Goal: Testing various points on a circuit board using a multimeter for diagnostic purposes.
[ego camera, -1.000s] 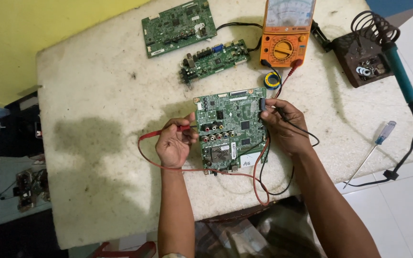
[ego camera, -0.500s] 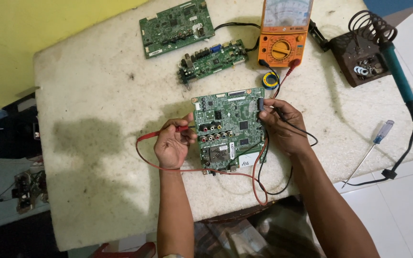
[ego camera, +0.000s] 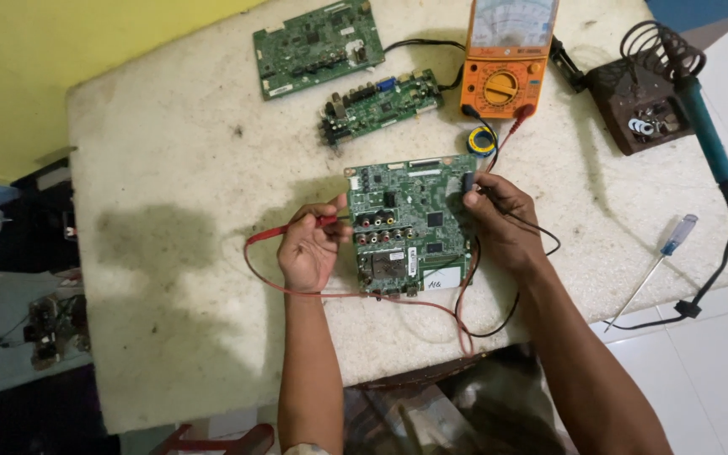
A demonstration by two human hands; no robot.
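Note:
A green circuit board (ego camera: 414, 221) lies flat near the front of a worn white table (ego camera: 170, 194). My left hand (ego camera: 309, 248) pinches a red test probe (ego camera: 318, 222) whose tip touches the board's left edge by the coloured jacks. My right hand (ego camera: 499, 215) holds a black test probe (ego camera: 468, 182) against the board's upper right corner. Red and black leads run from the probes to an orange analogue multimeter (ego camera: 509, 59) at the back of the table.
Two more green boards (ego camera: 318, 38) (ego camera: 379, 105) lie behind. A small solder spool (ego camera: 482, 141) sits by the meter. A soldering iron with blue handle (ego camera: 705, 126) rests in a brown stand (ego camera: 634, 101) at right; a screwdriver (ego camera: 655, 265) lies near the right edge.
Both hands keep their probes on the board at nearly the same spots; only the view has shifted slightly.

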